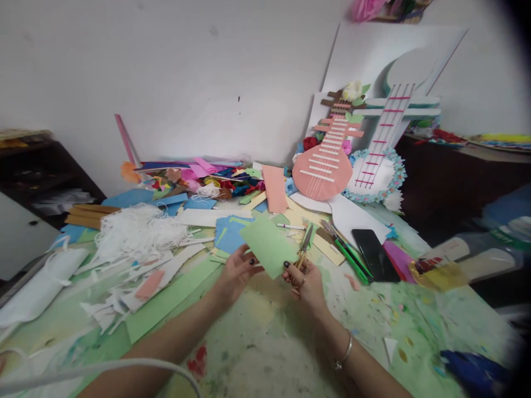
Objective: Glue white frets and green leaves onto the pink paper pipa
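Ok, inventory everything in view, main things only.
Stained flat table: one, greenish, below
Rectangular paper sheet: one, light green, centre
Gold-handled metal scissors: one pair, gold, sheet's right
Rectangular phone: one, black, table's right
Lute-shaped paper instruments: at least two, pink and white, back right
Stringy heap: one, white, table's left
Paper scraps: many, mixed colours, across table
Left hand: one, dark nails, sheet's left
Right hand: one, dark nails, on scissors

A stained table (253,356) bears a phone (375,255) and paper strip (172,303).
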`<action>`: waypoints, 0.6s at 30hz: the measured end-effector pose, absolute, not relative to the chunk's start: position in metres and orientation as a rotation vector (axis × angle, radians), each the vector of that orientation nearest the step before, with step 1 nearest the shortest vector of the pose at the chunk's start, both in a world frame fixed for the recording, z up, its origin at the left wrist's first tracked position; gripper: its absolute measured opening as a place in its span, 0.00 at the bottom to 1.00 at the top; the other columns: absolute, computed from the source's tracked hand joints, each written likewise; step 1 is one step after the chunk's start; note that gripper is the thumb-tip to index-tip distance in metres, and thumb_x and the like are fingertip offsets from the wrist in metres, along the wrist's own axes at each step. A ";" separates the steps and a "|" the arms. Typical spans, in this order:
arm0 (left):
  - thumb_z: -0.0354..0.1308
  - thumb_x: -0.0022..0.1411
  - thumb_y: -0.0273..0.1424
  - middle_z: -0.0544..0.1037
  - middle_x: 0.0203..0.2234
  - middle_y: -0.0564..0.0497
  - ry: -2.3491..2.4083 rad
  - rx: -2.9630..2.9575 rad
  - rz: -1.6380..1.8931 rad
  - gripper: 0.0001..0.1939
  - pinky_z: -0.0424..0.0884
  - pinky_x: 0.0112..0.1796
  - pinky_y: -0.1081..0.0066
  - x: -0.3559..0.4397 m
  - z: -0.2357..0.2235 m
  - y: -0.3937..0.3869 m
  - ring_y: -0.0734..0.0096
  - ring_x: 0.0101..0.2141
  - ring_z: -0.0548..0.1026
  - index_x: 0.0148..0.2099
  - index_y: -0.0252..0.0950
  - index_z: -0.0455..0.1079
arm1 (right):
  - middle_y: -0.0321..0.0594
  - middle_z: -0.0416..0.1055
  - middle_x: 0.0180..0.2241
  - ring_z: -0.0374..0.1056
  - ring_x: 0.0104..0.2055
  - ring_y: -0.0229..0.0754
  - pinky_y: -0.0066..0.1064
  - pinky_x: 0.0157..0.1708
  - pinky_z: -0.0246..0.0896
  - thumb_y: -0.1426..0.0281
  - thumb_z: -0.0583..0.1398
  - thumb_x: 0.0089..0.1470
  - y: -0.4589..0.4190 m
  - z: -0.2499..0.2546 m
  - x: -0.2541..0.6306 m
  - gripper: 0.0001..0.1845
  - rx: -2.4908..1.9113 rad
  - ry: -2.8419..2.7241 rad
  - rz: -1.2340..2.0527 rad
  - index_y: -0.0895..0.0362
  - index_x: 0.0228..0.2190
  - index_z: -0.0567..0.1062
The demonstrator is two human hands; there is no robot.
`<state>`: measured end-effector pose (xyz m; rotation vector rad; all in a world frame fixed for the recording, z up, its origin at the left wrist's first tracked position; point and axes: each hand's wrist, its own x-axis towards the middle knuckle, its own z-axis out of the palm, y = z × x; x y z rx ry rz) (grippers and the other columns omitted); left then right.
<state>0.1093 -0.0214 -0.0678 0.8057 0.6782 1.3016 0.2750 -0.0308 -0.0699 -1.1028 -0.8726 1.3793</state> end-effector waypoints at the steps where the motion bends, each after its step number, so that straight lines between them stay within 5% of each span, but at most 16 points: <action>1: 0.68 0.45 0.36 0.78 0.36 0.43 0.770 0.853 1.280 0.22 0.71 0.38 0.66 0.115 -0.070 -0.025 0.63 0.35 0.76 0.42 0.32 0.70 | 0.32 0.67 0.16 0.58 0.15 0.31 0.19 0.10 0.43 0.61 0.66 0.39 -0.033 -0.070 0.271 0.18 -1.104 -0.892 1.408 0.57 0.28 0.65; 7: 0.69 0.41 0.35 0.79 0.32 0.42 1.183 0.830 1.343 0.21 0.73 0.34 0.64 0.120 -0.071 -0.028 0.60 0.31 0.76 0.37 0.29 0.71 | 0.29 0.61 0.17 0.55 0.16 0.31 0.22 0.16 0.51 0.54 0.66 0.38 -0.043 -0.074 0.260 0.23 -1.021 -1.101 1.528 0.56 0.26 0.62; 13: 0.70 0.40 0.31 0.79 0.37 0.43 1.065 0.737 1.506 0.28 0.74 0.37 0.63 0.098 -0.057 -0.018 0.60 0.36 0.77 0.46 0.31 0.70 | 0.30 0.56 0.19 0.53 0.21 0.32 0.25 0.20 0.48 0.43 0.59 0.41 -0.041 -0.079 0.277 0.29 -0.958 -1.388 1.517 0.57 0.24 0.63; 18: 0.69 0.40 0.33 0.79 0.37 0.42 1.105 0.740 1.519 0.27 0.75 0.34 0.63 0.097 -0.054 -0.019 0.60 0.33 0.77 0.45 0.30 0.71 | 0.30 0.53 0.17 0.50 0.19 0.32 0.25 0.18 0.43 0.41 0.59 0.38 -0.044 -0.082 0.276 0.31 -1.057 -1.535 1.482 0.57 0.20 0.62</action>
